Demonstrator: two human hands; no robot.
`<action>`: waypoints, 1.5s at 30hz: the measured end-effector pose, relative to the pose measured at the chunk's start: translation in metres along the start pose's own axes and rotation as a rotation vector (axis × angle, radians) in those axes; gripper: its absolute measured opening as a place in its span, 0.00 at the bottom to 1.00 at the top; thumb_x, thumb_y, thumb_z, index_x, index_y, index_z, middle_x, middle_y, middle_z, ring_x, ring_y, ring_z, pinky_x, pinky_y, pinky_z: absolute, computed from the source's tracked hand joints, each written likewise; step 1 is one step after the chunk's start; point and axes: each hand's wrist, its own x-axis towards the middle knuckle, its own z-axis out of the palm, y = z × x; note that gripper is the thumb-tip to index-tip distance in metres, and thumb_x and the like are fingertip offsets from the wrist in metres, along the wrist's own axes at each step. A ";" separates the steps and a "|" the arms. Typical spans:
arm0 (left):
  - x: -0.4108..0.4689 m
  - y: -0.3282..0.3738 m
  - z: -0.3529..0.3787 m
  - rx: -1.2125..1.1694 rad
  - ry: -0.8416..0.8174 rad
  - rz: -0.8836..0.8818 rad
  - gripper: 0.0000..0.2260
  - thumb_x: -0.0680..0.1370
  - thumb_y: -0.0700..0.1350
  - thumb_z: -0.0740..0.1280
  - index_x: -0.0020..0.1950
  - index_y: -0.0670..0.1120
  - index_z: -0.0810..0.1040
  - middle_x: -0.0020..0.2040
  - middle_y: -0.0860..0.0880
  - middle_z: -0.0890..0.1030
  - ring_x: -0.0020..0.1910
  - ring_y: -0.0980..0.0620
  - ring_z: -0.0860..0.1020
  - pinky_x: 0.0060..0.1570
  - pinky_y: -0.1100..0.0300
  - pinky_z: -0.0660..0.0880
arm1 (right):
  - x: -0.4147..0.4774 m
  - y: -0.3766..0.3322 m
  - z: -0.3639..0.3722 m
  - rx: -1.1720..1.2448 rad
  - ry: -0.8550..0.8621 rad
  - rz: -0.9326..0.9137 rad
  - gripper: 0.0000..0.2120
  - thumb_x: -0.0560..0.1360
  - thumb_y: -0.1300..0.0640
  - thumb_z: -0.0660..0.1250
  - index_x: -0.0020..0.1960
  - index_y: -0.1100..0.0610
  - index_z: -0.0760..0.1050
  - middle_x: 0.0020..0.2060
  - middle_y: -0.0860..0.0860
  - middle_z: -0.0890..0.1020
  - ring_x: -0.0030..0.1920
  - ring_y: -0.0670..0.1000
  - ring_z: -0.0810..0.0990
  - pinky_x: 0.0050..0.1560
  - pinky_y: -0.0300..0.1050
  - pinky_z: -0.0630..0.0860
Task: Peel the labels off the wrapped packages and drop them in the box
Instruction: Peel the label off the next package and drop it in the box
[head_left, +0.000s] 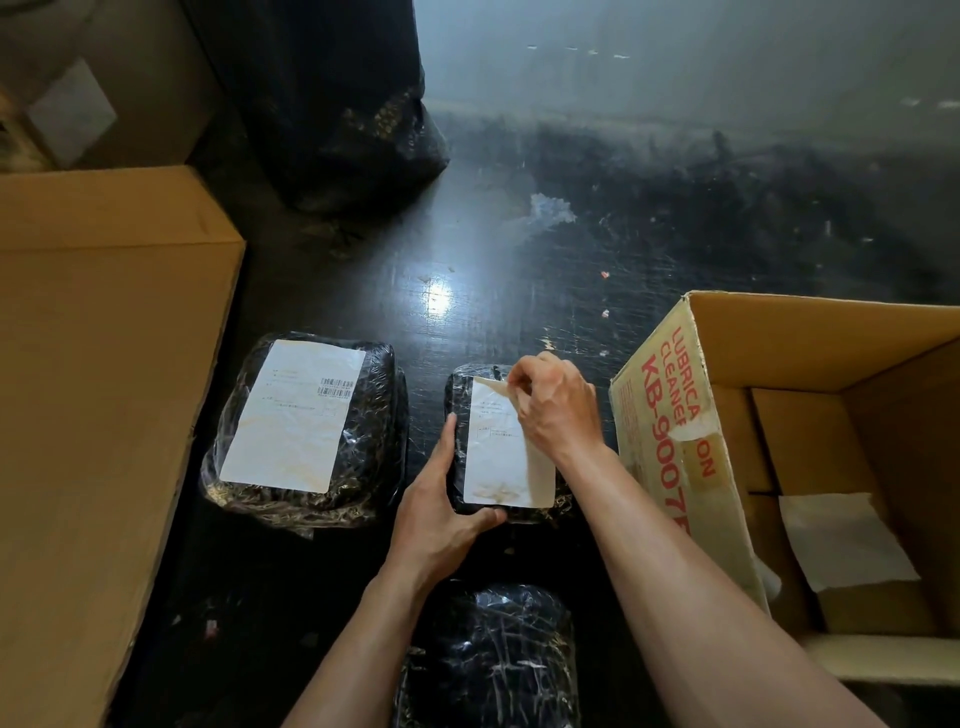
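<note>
Head view: on the dark floor (467, 249), the left hand (441, 514) grips the near left corner of a small wrapped package (460, 405). The right hand (556, 405) pinches its label (498, 462) at the lifted far corner. Just right stands the open box (675, 395), holding what looks like a peeled label (841, 540). A second labelled package (306, 431) lies to the left.

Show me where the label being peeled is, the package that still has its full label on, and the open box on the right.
label being peeled (501, 457): head view, flat middle of the sheet.
package with full label (374, 415): head view, dark wrap right of its label.
open box (670, 415): head view, printed outer wall.
</note>
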 end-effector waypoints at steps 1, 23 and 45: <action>0.001 0.001 -0.001 0.018 -0.003 0.014 0.55 0.63 0.53 0.81 0.79 0.68 0.49 0.74 0.63 0.69 0.71 0.65 0.67 0.70 0.63 0.66 | 0.001 0.000 0.000 -0.007 -0.010 0.003 0.04 0.78 0.56 0.67 0.44 0.52 0.78 0.41 0.47 0.79 0.46 0.53 0.76 0.49 0.58 0.76; 0.004 0.003 -0.002 0.065 0.032 -0.032 0.54 0.61 0.51 0.83 0.80 0.62 0.55 0.71 0.55 0.75 0.64 0.62 0.75 0.51 0.85 0.63 | -0.022 -0.005 -0.013 0.074 0.020 -0.017 0.03 0.77 0.51 0.69 0.45 0.48 0.80 0.43 0.41 0.80 0.54 0.46 0.67 0.51 0.49 0.61; 0.002 0.006 -0.001 0.068 0.042 -0.034 0.56 0.61 0.54 0.84 0.79 0.65 0.52 0.74 0.53 0.72 0.69 0.55 0.73 0.68 0.58 0.72 | -0.054 -0.015 -0.043 0.205 0.082 -0.055 0.04 0.75 0.55 0.72 0.42 0.47 0.80 0.39 0.37 0.79 0.48 0.47 0.70 0.52 0.57 0.73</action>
